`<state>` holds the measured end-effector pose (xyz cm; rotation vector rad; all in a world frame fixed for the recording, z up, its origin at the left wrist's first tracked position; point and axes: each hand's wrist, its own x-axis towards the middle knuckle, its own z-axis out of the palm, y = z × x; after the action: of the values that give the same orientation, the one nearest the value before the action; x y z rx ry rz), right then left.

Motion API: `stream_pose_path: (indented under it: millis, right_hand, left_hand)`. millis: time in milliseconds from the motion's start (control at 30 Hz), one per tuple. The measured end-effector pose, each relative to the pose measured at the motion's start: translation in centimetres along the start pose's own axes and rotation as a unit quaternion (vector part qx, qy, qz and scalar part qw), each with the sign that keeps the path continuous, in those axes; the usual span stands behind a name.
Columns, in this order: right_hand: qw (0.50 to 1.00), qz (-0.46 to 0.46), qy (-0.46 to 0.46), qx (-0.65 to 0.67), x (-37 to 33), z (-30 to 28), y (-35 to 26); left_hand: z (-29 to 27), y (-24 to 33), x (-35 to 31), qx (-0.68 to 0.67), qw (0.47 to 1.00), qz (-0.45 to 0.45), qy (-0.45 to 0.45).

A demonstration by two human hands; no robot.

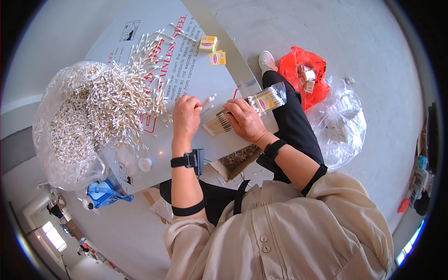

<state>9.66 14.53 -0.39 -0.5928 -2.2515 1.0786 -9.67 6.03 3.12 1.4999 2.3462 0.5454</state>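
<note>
My left hand (186, 114) is closed just above the table, thumb and fingers pinched together. A few cotton swabs (210, 99) stick out from its fingertips toward the right. My right hand (246, 122) grips a clear plastic pack of cotton swabs (269, 99) with a yellow label card inside. Wooden swab sticks (216, 125) fan out on the other side of that hand, past its fingertips. Beside my left hand, a large loose heap of cotton swabs (107, 105) spills from a clear plastic bag (43, 116) onto the table.
Two small piles of yellow label cards (208, 43) lie near the table's (163, 140) far right edge. On the floor at right are a red plastic bag (288, 70) holding small packs and a clear bag (343, 123). A blue-and-white container (105, 193) is at lower left; a cardboard box (228, 171) sits below the table edge.
</note>
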Motion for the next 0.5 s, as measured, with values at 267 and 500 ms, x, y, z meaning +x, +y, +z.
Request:
stream_pose_path:
  millis: [267,500]
  right_hand:
    - [1.0,0.002,0.008,0.0,0.0,0.1,0.0]
    - [1.0,-0.007,0.007,0.025,0.1,-0.1,-0.2]
  left_hand:
    - [2.4,1.6,-4.8,0.077,0.99,-0.027,0.115]
    - [4.5,3.1,-6.8,0.15,0.988,-0.046,-0.001]
